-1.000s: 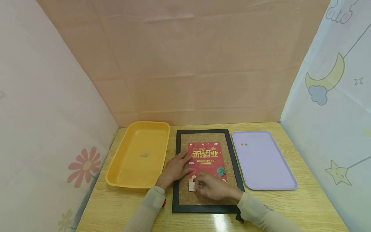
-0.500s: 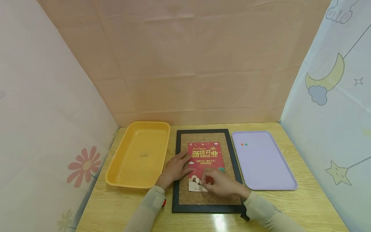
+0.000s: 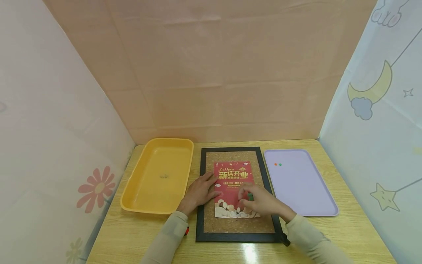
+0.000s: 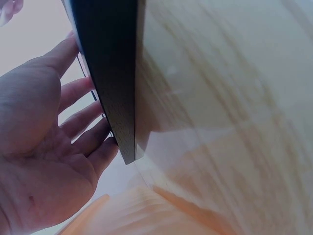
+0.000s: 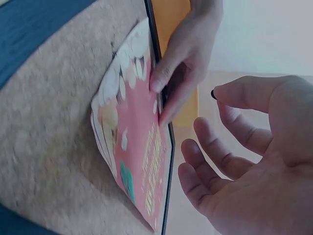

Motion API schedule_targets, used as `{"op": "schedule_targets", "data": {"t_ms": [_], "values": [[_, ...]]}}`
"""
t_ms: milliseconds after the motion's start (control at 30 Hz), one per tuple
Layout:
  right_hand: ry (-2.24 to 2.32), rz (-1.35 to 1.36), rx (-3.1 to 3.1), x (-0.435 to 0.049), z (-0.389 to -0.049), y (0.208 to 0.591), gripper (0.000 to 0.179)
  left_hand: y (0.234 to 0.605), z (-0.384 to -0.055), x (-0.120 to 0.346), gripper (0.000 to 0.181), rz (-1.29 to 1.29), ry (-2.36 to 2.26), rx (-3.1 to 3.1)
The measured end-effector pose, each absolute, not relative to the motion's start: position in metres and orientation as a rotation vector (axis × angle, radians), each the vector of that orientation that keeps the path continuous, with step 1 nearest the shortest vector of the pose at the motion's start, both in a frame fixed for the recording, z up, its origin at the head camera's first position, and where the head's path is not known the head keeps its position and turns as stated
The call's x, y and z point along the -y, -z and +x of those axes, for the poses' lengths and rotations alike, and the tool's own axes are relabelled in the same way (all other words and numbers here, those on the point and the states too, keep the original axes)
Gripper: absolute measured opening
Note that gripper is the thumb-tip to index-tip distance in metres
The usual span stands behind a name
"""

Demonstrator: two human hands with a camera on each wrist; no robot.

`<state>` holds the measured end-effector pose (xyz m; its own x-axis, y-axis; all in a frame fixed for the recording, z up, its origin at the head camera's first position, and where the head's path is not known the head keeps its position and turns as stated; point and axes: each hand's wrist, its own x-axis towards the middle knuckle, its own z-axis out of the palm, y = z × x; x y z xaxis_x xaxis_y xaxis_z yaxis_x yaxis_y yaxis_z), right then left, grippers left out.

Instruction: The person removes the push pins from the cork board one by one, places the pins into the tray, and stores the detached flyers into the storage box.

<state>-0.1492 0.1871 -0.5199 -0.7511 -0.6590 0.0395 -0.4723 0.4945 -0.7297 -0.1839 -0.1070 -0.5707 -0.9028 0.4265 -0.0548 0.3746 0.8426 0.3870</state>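
A red poster [image 3: 227, 194] with gold lettering lies on a black-framed cork board [image 3: 237, 226]. My left hand [image 3: 199, 191] rests over the board's left side, its extended fingers touching the poster's left edge. In the left wrist view, that hand's fingers [image 4: 80, 122] lie along the black frame edge. Over the lower right of the poster is my right hand [image 3: 258, 201], raised above the paper. Its thumb and forefinger pinch a small black pushpin [image 5: 213, 94], while the other fingers are loosely bent. The poster's lower right corner curls up off the cork in the right wrist view.
A yellow tray [image 3: 189, 161] stands to the left with a few tiny, indistinct items inside. At the right is a lilac tray [image 3: 303, 190] with an orange pin [image 3: 275, 164] and a green pin [image 3: 280, 164]. Wooden tabletop [image 3: 227, 253] runs along the front.
My right hand has moved right and slightly upward from the poster's lower left, uncovering its bottom edge. The left hand stays in place.
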Motion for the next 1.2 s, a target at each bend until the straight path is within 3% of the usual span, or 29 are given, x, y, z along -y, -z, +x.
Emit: {"op": "schedule_targets", "data": {"t_ms": [333,467,633,967,1200], "values": [[1.163,-0.807,-2.575,-0.211,-0.158,0.512,0.019,0.568,-0.183,0.107,0.079,0.640,-0.599,-2.875],[1.170,-0.859,-2.654,-0.223,-0.162,0.510,0.025,0.568,-0.183,0.107,0.079,0.637,-0.595,-2.877],[1.180,-0.912,-2.738,-0.238,-0.167,0.507,0.021,0.568,-0.182,0.108,0.078,0.636,-0.604,-2.877],[1.173,-0.798,-2.882,-0.268,-0.174,0.500,0.025,0.571,-0.182,0.108,0.079,0.642,-0.605,-2.881],[1.095,-0.668,-2.970,-0.295,-0.185,0.501,0.018,0.571,-0.183,0.109,0.080,0.651,-0.587,-2.882]]}}
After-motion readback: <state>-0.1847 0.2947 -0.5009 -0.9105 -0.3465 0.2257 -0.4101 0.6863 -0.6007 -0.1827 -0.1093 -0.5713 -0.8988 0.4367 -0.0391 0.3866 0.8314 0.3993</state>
